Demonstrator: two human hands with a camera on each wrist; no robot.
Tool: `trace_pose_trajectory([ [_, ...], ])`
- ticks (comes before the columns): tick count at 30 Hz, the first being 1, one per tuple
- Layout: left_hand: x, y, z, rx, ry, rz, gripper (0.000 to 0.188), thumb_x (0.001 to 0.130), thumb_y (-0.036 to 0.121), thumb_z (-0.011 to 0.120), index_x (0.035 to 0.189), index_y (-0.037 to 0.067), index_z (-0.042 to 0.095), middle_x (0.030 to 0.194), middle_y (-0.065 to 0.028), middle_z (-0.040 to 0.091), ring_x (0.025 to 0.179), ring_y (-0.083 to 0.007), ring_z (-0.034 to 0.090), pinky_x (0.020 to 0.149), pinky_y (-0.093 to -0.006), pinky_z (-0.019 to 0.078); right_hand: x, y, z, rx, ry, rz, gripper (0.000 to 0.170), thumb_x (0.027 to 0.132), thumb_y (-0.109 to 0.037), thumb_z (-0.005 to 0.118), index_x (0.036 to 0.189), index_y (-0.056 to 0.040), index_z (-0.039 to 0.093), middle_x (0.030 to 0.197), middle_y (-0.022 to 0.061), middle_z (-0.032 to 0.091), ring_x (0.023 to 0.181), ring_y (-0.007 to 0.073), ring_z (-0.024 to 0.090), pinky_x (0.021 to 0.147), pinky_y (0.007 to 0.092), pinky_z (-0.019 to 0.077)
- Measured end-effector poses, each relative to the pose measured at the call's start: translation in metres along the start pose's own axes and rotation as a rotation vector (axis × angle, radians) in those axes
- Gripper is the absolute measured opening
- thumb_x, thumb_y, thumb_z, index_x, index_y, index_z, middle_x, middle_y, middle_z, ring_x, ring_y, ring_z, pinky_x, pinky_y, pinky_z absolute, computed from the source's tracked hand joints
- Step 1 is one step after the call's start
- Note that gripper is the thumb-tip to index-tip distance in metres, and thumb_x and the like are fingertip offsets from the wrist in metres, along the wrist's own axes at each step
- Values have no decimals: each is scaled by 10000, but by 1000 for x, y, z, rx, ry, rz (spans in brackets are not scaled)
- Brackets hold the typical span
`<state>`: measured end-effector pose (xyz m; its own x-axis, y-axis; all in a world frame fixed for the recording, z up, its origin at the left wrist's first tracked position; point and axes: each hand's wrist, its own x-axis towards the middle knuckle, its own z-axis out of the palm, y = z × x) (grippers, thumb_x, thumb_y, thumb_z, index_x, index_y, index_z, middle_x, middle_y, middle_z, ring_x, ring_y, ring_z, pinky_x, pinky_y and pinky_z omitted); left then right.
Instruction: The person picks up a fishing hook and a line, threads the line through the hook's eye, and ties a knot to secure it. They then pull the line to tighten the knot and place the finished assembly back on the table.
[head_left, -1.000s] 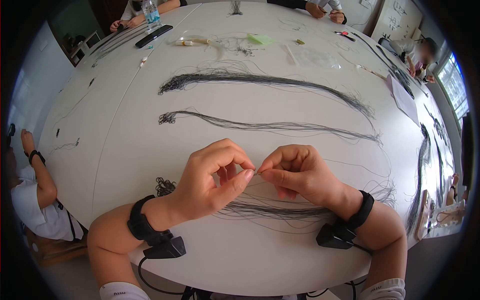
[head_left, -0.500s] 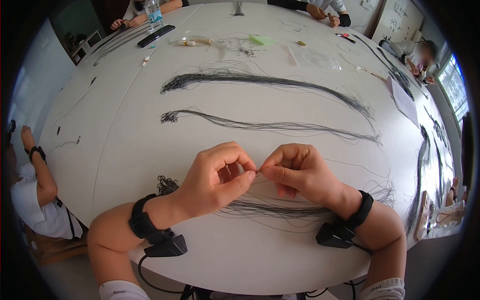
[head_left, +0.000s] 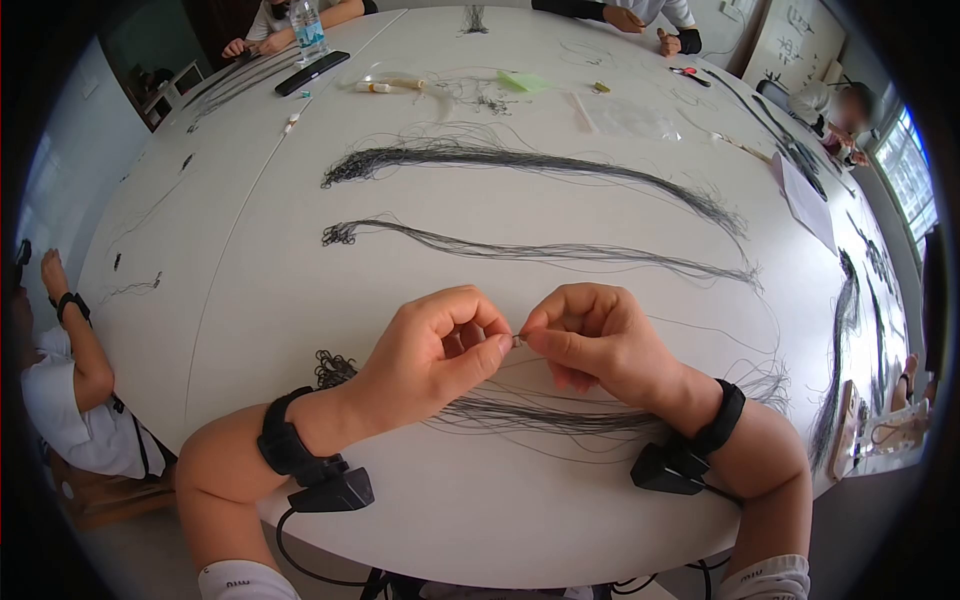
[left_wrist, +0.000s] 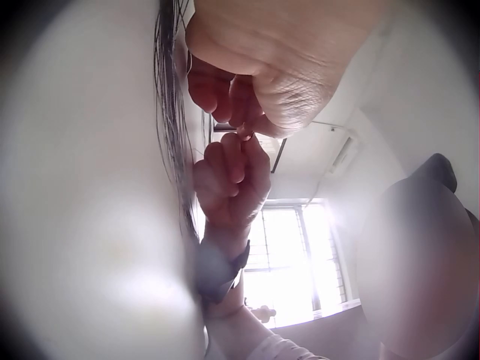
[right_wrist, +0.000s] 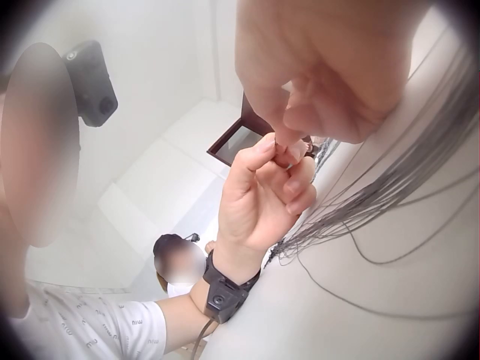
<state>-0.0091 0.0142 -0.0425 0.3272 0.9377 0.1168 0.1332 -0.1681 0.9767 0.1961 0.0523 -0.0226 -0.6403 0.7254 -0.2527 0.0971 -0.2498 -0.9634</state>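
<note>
Thumb and forefinger of my left hand [head_left: 440,350] pinch one side of a tiny dark wire piece [head_left: 517,340]; my right hand [head_left: 595,340] pinches its other side, fingertips almost meeting. Both hands are held above a bundle of thin dark wires [head_left: 570,418], whose curled end [head_left: 333,369] shows left of my left wrist. The left wrist view shows my left hand [left_wrist: 277,60] over the right one [left_wrist: 232,176]; in the right wrist view my right hand [right_wrist: 322,67] meets the left [right_wrist: 259,187]. The fingers mostly hide the piece there.
Beyond my hands lie a thinner wire bundle [head_left: 520,252] and a thicker one [head_left: 520,158]. Farther back are a black case [head_left: 312,74], a bottle [head_left: 308,30], a green paper [head_left: 522,80] and a plastic bag [head_left: 630,118]. Other people sit around the white table [head_left: 480,540].
Both hands stay pinched together, with slight shifts of the fingertips; a little more of the small piece shows between them. Across the table, a person's hands have moved apart.
</note>
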Motion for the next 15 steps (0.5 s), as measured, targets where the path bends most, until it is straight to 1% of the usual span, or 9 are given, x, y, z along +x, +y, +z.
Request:
trace_pose_trajectory([
  [1,0,1,0,-32,-24,-61,152,870,176,594,838,28,590,704,17,543,595,-34,473,533,-182,397,0,0,0,0,0,0,192,887,-169,594,894,22,576,654,27,569,534,57,510,459,195,399],
  [4,0,2,-1,-59,-55,-99,175,879,197,584,845,26,588,677,28,533,594,-27,457,534,-179,390,0,1,1,2,-1,-4,158,875,-132,592,895,24,577,668,30,575,539,56,514,457,193,400],
  [6,1,2,-1,-66,-60,-101,179,879,200,584,843,25,589,677,30,533,594,-27,455,535,-178,390,0,1,2,-4,7,-23,53,858,-34,574,880,13,587,657,25,592,492,56,530,408,186,385],
  [11,0,0,-2,-59,-81,-87,186,875,206,589,841,24,591,677,36,531,593,-24,451,535,-176,389,1,1,4,-21,23,-27,34,840,-17,587,856,13,589,672,25,597,499,55,541,412,182,397],
  [13,0,4,-4,-76,-134,-144,136,892,150,568,866,18,548,759,25,508,645,-29,428,561,-177,371,1,2,4,-28,36,-30,29,835,-12,593,849,13,588,674,24,597,501,54,545,414,180,401],
  [15,0,4,-4,-74,-138,-156,136,892,149,568,864,17,548,754,26,507,643,-28,427,558,-176,369,1,3,4,-34,34,-27,27,829,-5,600,843,14,584,673,21,597,506,54,551,416,177,407],
])
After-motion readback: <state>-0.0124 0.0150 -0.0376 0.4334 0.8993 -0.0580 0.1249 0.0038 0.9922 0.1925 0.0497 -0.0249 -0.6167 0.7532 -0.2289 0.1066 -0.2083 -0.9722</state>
